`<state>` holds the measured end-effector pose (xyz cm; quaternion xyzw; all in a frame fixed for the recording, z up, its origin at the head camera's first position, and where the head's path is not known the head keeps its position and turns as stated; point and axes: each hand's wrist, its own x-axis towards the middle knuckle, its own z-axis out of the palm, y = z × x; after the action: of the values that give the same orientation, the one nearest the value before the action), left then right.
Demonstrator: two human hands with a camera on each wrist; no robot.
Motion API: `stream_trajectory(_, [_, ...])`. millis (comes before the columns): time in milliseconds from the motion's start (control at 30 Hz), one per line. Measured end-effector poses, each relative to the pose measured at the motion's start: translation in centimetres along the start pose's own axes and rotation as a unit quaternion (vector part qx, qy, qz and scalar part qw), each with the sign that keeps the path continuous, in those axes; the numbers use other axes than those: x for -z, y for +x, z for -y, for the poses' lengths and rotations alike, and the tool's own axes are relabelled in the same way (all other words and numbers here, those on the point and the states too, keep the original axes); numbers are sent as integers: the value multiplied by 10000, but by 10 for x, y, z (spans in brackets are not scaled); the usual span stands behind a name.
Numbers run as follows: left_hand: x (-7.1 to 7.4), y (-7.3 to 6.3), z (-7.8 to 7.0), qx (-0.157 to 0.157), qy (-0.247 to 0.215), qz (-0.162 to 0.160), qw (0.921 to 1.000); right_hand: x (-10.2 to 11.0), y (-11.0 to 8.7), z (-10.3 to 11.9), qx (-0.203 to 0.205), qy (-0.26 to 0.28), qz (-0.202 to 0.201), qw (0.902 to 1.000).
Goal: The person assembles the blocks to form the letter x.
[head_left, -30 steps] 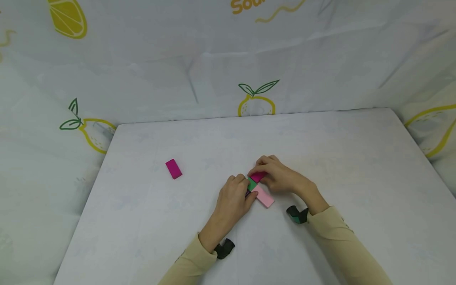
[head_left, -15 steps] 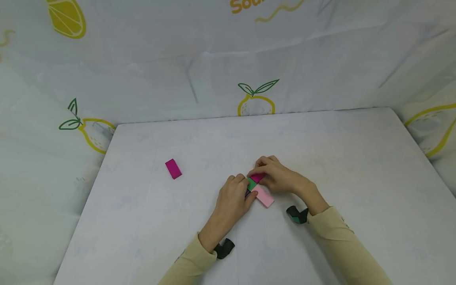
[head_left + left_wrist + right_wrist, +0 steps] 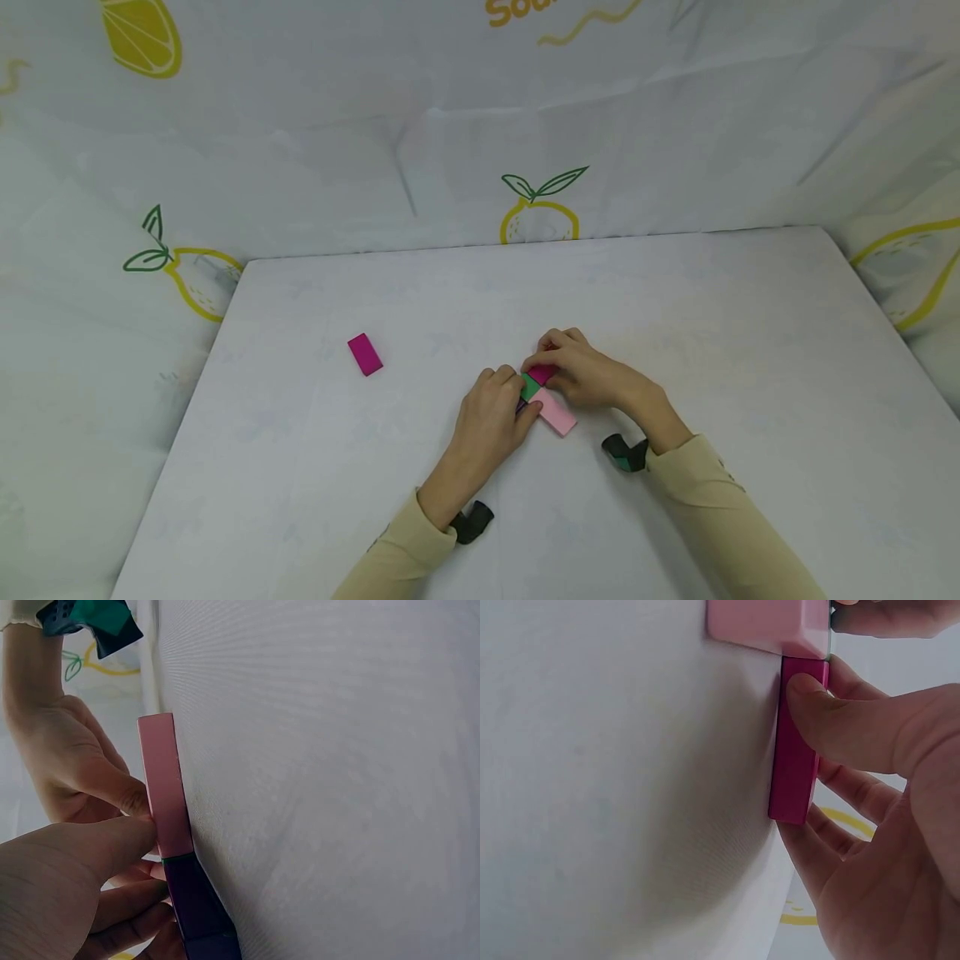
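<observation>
Several coloured blocks meet near the middle of the table. A green block (image 3: 530, 387) shows a small square top there, with a pink block (image 3: 557, 413) running off toward the near right. My left hand (image 3: 487, 425) is curled over the dark purple block (image 3: 199, 900), hiding most of it. Its thumb tip touches the pink block close to the joint. My right hand (image 3: 592, 371) pinches a magenta block (image 3: 799, 742) lengthwise, thumb on its near side and fingers behind. One end of that block meets the pink and green ones.
Another magenta block (image 3: 365, 355) lies alone on the white table (image 3: 300, 467), to the left of the hands. A white cloth (image 3: 315, 167) printed with lemons hangs behind the table's back edge. Black wrist devices (image 3: 472, 523) are worn on both wrists.
</observation>
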<state>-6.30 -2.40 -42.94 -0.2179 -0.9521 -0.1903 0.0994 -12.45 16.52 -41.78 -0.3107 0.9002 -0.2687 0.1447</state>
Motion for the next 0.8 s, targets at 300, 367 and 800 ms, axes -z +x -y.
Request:
stream_trajectory(300, [0,0,0,-25,8,-12,10000,-1,0,0,56,-61,-50,10000])
stream_trajectory(367, [0,0,0,-32,34,-6,10000,-1,0,0,59,-84,-59,9999])
stream_trajectory(800, [0,-1,0,-82,70,-99,9999,1,-2,5,37,-263,-61,9996])
